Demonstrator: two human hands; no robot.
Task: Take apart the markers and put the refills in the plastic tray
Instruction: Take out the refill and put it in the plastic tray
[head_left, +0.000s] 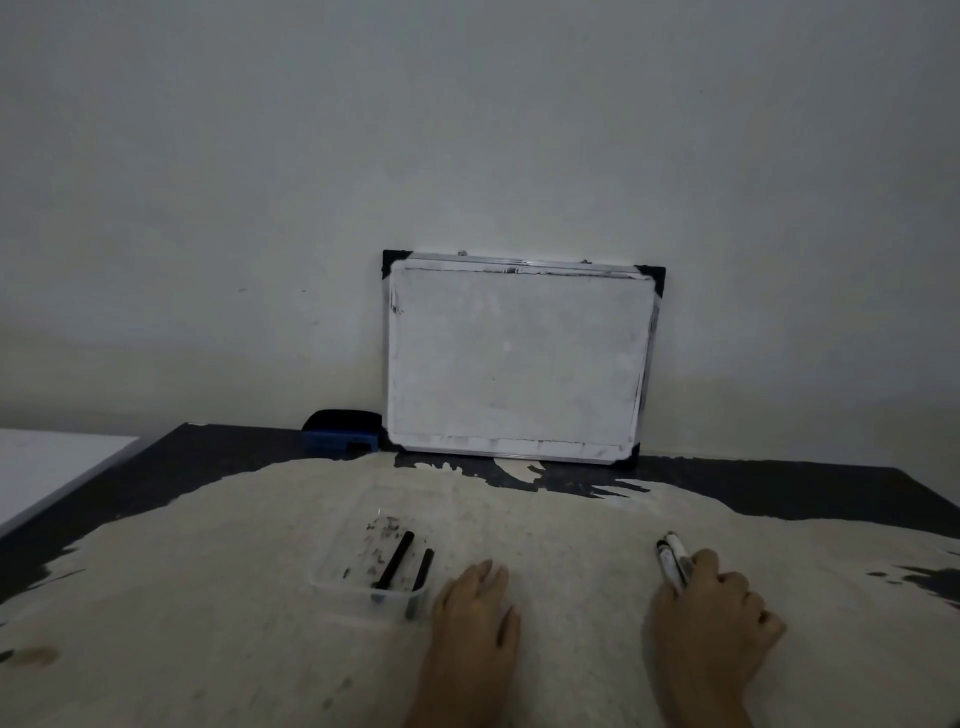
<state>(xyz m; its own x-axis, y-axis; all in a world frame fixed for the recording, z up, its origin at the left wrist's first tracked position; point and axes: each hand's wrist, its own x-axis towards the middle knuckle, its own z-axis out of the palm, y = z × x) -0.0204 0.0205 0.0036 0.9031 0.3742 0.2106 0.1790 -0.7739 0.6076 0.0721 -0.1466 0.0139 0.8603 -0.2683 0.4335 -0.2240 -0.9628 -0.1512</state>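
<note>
A clear plastic tray (332, 582) sits on the table left of centre, stained with ink. Two black refills (396, 560) lie inside it, side by side and slanted. My left hand (475, 608) rests flat on the table just right of the tray, fingers straight, holding nothing. My right hand (711, 608) lies further right, its fingers curled round the near ends of white markers with black tips (672, 558). The markers point away from me and lie low over the table.
A small whiteboard (514, 358) leans against the wall at the back of the table. A blue and black eraser (340, 431) sits to its left. The dark table (208, 457) has a large worn pale patch. A white surface (47, 467) adjoins at far left.
</note>
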